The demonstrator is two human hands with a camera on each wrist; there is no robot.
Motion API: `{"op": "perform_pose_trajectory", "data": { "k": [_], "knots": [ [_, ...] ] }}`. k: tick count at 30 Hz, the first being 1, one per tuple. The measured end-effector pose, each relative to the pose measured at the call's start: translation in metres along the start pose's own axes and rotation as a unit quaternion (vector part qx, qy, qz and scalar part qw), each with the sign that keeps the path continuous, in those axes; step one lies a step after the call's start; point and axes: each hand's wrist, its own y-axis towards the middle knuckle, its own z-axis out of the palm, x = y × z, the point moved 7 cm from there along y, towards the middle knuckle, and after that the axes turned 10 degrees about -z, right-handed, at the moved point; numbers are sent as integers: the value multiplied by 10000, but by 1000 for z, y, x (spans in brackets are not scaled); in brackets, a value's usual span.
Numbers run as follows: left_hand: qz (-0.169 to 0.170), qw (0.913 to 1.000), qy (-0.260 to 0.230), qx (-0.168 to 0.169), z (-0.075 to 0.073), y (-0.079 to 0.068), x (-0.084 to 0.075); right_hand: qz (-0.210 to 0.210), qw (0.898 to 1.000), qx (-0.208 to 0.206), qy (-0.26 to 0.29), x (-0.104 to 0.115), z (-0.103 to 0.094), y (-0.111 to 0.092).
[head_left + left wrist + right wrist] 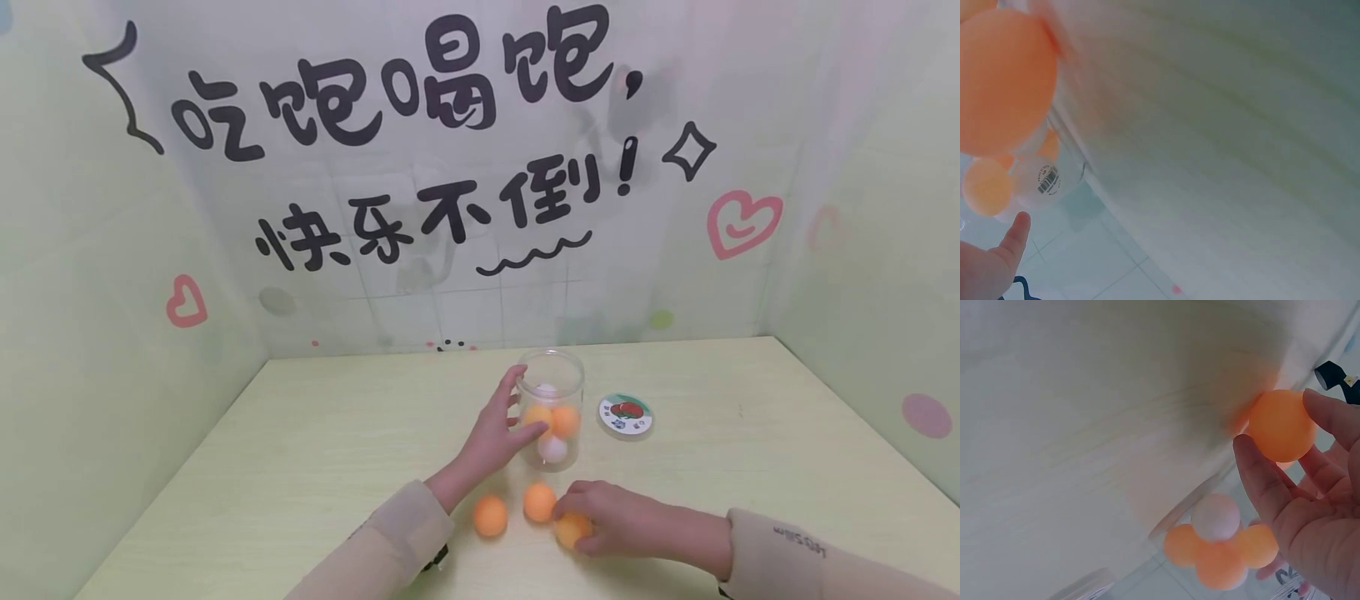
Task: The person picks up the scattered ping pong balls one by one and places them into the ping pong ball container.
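Observation:
A clear plastic jar (572,385) stands upright on the table, holding several orange and white ping-pong balls. My left hand (487,437) grips its left side, thumb in front and fingers round the back. In front of the jar, my right hand (626,517) pinches an orange ping-pong ball (1282,425) at table level between thumb and fingers. Just left of it lies another orange ball (539,502), with a second loose orange ball (491,516) farther left. Through the jar wall, the left wrist view shows a white ball (1038,181) bearing a printed barcode.
To the right of the jar, a round white lid (626,415) with a red and green picture lies flat on the pale wooden table (750,467). Behind the table hangs a printed curtain (420,308) with black lettering, and similar sheets close off both sides.

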Motion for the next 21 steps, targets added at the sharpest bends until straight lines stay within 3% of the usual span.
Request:
{"op": "perform_pose_trajectory", "data": {
  "k": [9, 21],
  "knots": [
    [54, 10000, -26, -8, 0, 0, -1, -298, 9995, -130, -32, 1, 3, -3],
    [-6, 10000, 29, -30, 1, 2, 1, -115, 9999, 20, 92, 1, 3, -2]
  ]
}}
